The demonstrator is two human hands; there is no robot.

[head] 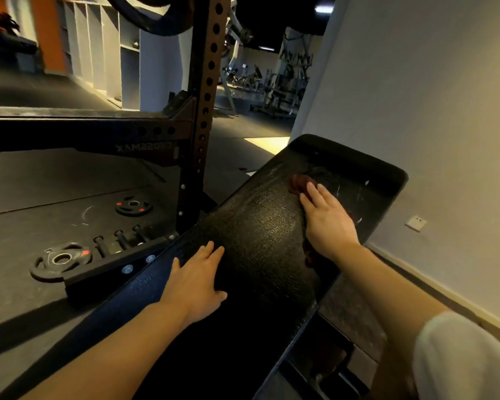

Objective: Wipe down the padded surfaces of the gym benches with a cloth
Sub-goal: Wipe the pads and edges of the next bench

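You are pressing the dark red cloth (pixel 299 183) onto the bench pad (pixel 260 232) with your right hand (pixel 326 217), fingers flat, right of frame centre. Your left hand (pixel 197 281), fingers straight, is bracing the pad lower centre; keep sweeping toward the pad's far end, upper right.

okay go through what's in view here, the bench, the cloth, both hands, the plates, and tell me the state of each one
Bench pad: streaked near its far end.
Cloth: bunched, flat under the right hand.
Right hand: fingers straight, pressing the cloth.
Left hand: flat on the pad.
Weight plates: lying on the floor.
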